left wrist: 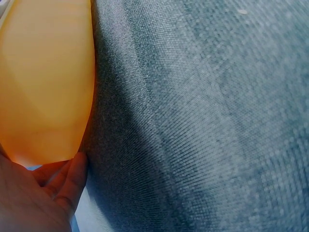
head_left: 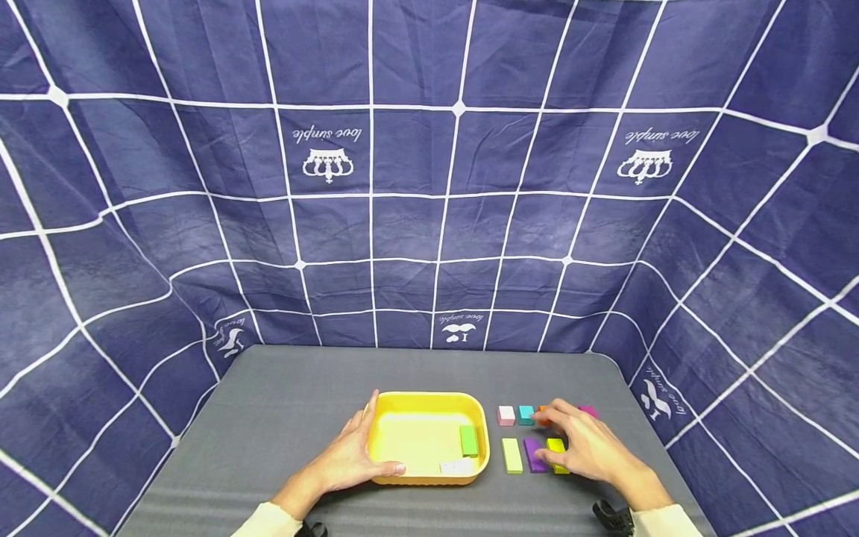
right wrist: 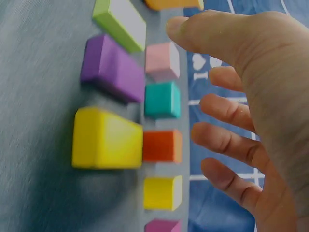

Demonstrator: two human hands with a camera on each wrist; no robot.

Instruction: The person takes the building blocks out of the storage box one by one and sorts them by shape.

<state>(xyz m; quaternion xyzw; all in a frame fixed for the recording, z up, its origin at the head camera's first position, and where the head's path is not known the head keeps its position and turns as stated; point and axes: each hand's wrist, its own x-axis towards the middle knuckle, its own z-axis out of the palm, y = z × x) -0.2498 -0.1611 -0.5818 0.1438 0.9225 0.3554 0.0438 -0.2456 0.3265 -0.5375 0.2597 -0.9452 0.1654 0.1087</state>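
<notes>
A yellow plastic box (head_left: 409, 440) stands on the table, its left end held by my left hand (head_left: 345, 455), thumb at the front rim and fingers along the outer side. Inside it lie a green block (head_left: 468, 441) and a white block (head_left: 456, 468). My right hand (head_left: 587, 444) hovers over two rows of blocks, fingers spread and holding nothing. Beneath and beside it are a long yellow block (right wrist: 107, 139), a purple block (right wrist: 113, 67) and a light green block (head_left: 513, 456). The other row has pink (right wrist: 162, 61), teal (right wrist: 162, 99), orange (right wrist: 162, 146) and small yellow blocks (right wrist: 162, 193).
A magenta block (head_left: 588, 411) lies at the right end of the back row, partly behind the right hand. Grey cloth covers the table (head_left: 295, 388). Dark blue curtains (head_left: 416, 231) with white lines enclose its back and sides.
</notes>
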